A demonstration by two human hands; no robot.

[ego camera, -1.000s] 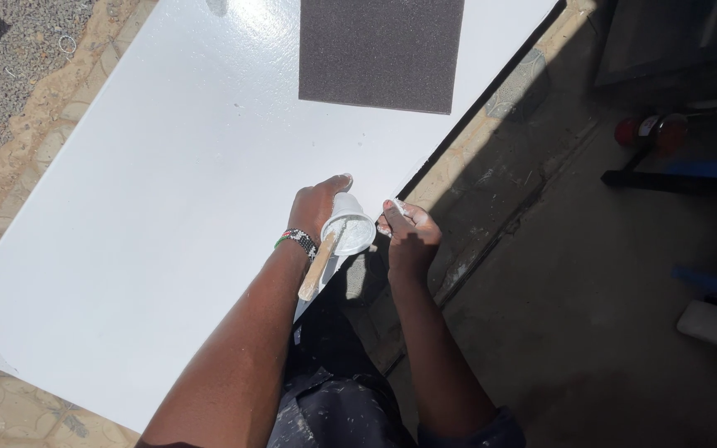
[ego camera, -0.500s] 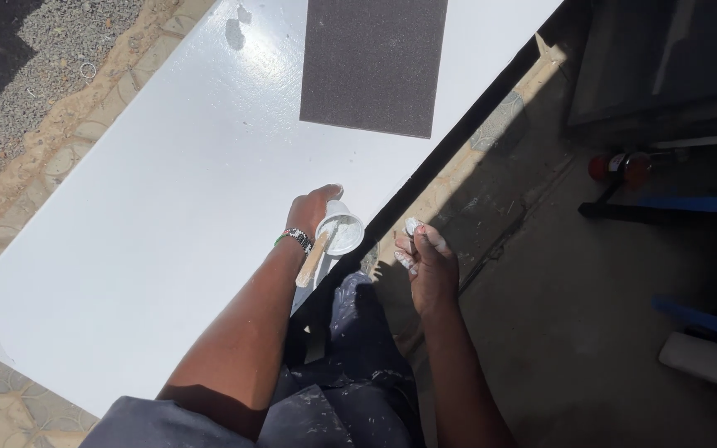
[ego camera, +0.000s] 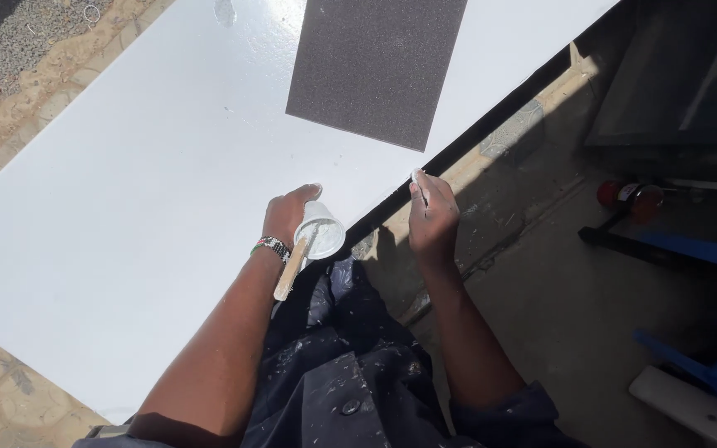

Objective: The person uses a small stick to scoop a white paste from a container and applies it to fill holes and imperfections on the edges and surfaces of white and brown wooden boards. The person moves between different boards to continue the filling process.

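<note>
I see a small white cup (ego camera: 320, 228) sitting at the near edge of the big white board (ego camera: 126, 207), and my left hand (ego camera: 288, 217) is wrapped around its far side, fingers curled against the wall of the cup so that it is held firmly. A wooden stick (ego camera: 291, 267) leans out of the cup toward me, its lower end passing just beside my wrist, where I wear a beaded bracelet (ego camera: 271, 246). The inside of the cup looks white; I cannot tell how full it is.

My right hand (ego camera: 433, 220) hangs off the board's edge, above the concrete floor (ego camera: 574, 315), well apart from the cup. Its fingertips (ego camera: 419, 184) are pressed together, with a white smear on them; whether they pinch anything small I cannot tell.

Farther up the board lies a dark grey rectangular sheet (ego camera: 379, 66), flat and slightly skewed, apart from both hands. The board's right edge shows as a dark strip (ego camera: 458, 149) running diagonally.

Below my hands are my dark trousers (ego camera: 342, 373), speckled with white spots. To the right, on the floor, stand a red bottle-like thing (ego camera: 628, 197) and some blue framework (ego camera: 699, 253) in shade. To the left of the board there is sandy ground with gravel (ego camera: 10, 75).
</note>
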